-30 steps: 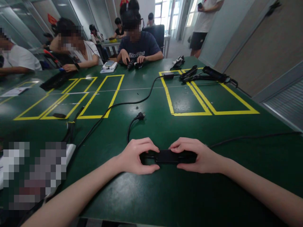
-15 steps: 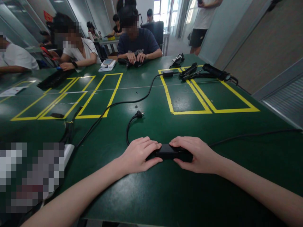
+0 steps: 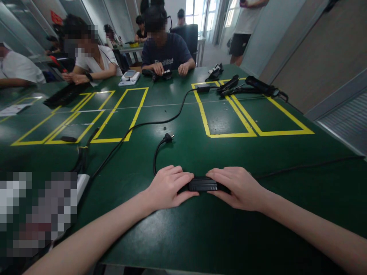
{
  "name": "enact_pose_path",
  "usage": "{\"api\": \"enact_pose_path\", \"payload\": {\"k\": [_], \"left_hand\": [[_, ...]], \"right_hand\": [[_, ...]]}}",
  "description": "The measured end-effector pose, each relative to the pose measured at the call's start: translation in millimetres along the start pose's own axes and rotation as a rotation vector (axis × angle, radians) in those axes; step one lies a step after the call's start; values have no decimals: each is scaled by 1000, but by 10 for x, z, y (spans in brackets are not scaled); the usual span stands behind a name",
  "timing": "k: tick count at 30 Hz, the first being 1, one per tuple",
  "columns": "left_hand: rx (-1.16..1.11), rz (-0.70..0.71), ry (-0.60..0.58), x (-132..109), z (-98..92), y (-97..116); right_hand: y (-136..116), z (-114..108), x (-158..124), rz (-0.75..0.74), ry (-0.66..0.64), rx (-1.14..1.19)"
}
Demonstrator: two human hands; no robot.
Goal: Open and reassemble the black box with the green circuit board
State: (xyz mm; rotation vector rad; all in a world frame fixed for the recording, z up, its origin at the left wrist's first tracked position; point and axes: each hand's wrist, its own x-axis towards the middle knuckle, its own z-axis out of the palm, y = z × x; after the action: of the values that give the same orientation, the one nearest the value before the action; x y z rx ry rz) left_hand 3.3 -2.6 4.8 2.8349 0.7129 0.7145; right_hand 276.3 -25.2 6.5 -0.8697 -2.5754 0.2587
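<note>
A black power adapter point(image 3: 203, 184) lies low at the table's near part, its ribbed long side facing me. My left hand point(image 3: 173, 187) is closed on its left end, thumb below and fingers above. Its right end is in my right hand point(image 3: 233, 188), closed in the same way. From under my left hand a short black cord curves away to a two-pin plug point(image 3: 168, 138), resting on the table. Another thin black cable point(image 3: 309, 162) leads off to the right from behind my right hand. Both ends of the adapter are hidden by my fingers.
The green table point(image 3: 137, 244) carries yellow tape rectangles point(image 3: 232, 135). A long cable point(image 3: 149, 123) crosses to a small black box point(image 3: 203, 88) near black tools point(image 3: 260, 87). A power strip point(image 3: 82, 187) sits left. A co-worker point(image 3: 169, 49) handles black parts opposite; other people sit left.
The adapter has turned in my hands, so its ribbed side now shows instead of a smooth face. My right hand shifted slightly left. The co-worker opposite has moved their hands apart.
</note>
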Motion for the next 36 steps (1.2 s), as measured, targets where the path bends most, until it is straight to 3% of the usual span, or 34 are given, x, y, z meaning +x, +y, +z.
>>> {"api": "enact_pose_path", "payload": {"k": [8,14,18,21,26,30,36], "left_hand": [[-77,-42,-19,15,-8,28],[-229,-306,-95,82,-64,133],[-335,-387,-152,100,-115,149],[-391,-435,-116,77,-103,144],[-225,-276,12,22,-14,165],[-84,-137,29,11,17,157],[-72,-143,-16,39,-19,101]], "right_hand": [[-5,4,-7,-42,47,-74],[20,4,-76,-148,132,-260],[32,2,-118,-154,159,-255],[29,-3,-98,-183,183,-260],[-26,-3,-17,-145,113,-136],[-62,20,6,-48,77,23],[-53,22,-19,-35,87,-16]]}}
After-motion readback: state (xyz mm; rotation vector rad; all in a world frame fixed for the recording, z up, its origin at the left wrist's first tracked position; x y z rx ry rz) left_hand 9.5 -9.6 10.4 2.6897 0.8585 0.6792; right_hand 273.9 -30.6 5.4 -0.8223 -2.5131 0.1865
